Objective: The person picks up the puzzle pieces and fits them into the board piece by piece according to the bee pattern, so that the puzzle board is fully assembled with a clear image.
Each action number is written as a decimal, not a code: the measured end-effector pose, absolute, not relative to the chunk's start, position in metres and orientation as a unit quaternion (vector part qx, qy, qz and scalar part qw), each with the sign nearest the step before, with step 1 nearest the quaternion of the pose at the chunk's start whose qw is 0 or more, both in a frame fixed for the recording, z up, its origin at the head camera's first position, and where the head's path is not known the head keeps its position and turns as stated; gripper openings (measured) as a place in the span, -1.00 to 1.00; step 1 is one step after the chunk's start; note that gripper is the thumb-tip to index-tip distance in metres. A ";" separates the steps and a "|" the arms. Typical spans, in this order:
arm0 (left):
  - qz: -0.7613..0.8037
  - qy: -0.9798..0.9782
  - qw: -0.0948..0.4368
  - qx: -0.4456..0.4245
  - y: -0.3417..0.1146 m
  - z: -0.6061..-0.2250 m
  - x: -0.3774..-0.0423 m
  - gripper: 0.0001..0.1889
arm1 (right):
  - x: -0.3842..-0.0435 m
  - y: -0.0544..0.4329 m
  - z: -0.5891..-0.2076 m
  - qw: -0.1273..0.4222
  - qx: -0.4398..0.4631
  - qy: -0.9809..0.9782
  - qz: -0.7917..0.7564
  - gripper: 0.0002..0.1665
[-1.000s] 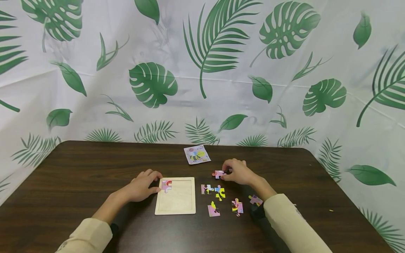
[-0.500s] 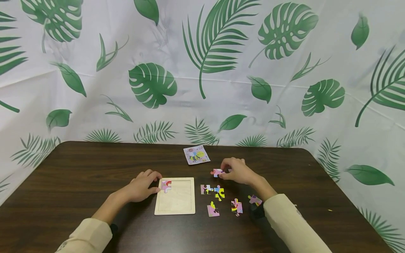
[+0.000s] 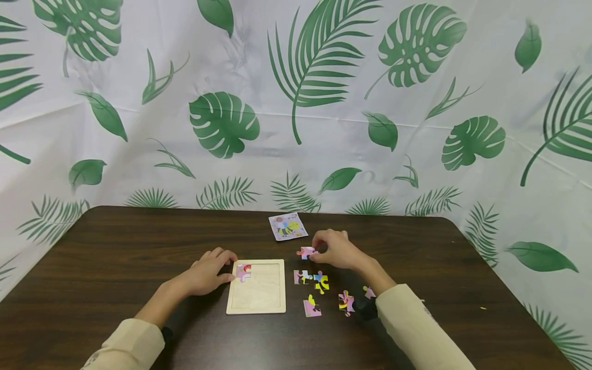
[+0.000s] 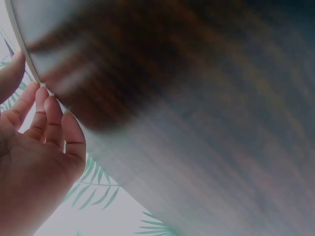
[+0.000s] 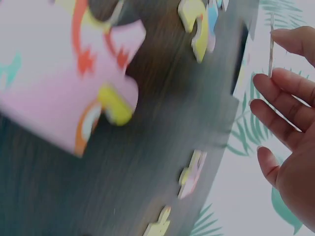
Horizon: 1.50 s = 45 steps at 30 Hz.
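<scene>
My right hand (image 3: 334,250) pinches a pink jigsaw piece with red marks (image 3: 306,252) between thumb and fingers; the right wrist view shows it as a thin edge (image 5: 271,46). To its left, at the upper left corner of a square wooden puzzle tray (image 3: 256,312), my left hand (image 3: 203,272) rests with thumb and fingertips on the rim. One pink and red piece (image 3: 243,273) sits in the tray's upper left corner. Between tray and right arm lie loose pieces, among them a pink and black one (image 3: 301,277), a yellow and blue one (image 3: 321,282) and a pink and yellow one (image 3: 311,308).
A small picture card with a bee (image 3: 288,226) lies at the back of the dark wooden table (image 3: 152,241). More loose pieces, a pink and red one (image 3: 345,302) and a partly covered one (image 3: 369,292), lie beside the right sleeve. A leaf-patterned cloth (image 3: 277,154) hangs behind.
My right hand has moved a little left toward the tray, carrying the pink piece with it. The right sleeve now covers part of a loose piece. My left hand and the tray have stayed put.
</scene>
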State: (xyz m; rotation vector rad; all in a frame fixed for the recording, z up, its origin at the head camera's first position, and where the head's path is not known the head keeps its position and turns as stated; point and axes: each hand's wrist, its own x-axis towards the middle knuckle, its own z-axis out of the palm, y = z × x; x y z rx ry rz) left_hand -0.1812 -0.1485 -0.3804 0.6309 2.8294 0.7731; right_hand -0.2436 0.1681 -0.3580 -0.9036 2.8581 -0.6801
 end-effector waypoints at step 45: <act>0.259 0.937 0.082 0.219 -0.149 -0.377 -0.180 -0.67 | -0.219 0.072 -0.369 0.039 -0.323 0.923 -0.203 -0.78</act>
